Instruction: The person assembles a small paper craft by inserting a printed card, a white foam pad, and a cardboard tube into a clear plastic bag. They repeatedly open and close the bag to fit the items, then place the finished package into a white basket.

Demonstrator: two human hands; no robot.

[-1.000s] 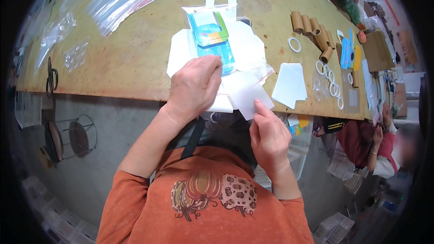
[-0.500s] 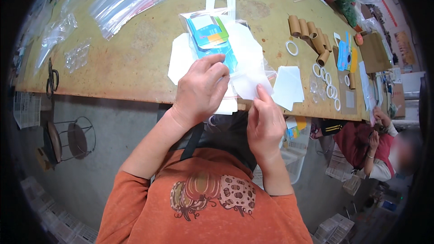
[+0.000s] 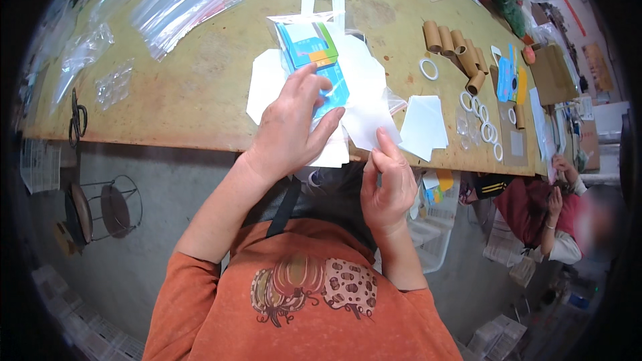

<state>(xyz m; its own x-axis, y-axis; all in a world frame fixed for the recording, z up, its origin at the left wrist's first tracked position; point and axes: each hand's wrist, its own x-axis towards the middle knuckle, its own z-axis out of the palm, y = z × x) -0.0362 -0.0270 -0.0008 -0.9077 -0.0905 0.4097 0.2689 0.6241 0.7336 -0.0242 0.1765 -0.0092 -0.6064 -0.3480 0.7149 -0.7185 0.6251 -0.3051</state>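
The left hand spreads open over the blue packet; the right hand pinches the white card, probably light, easily creased, best held edgewise.

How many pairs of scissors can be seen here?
1. The black scissors lie at the near edge of the table, to the left of the person's left hand. More could be hidden among the clutter toward the picture's rim.

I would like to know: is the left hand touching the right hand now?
Apart. The head view shows it: between the left hand's thumb tip and the right hand's forefinger, part of the white sheet is visible.
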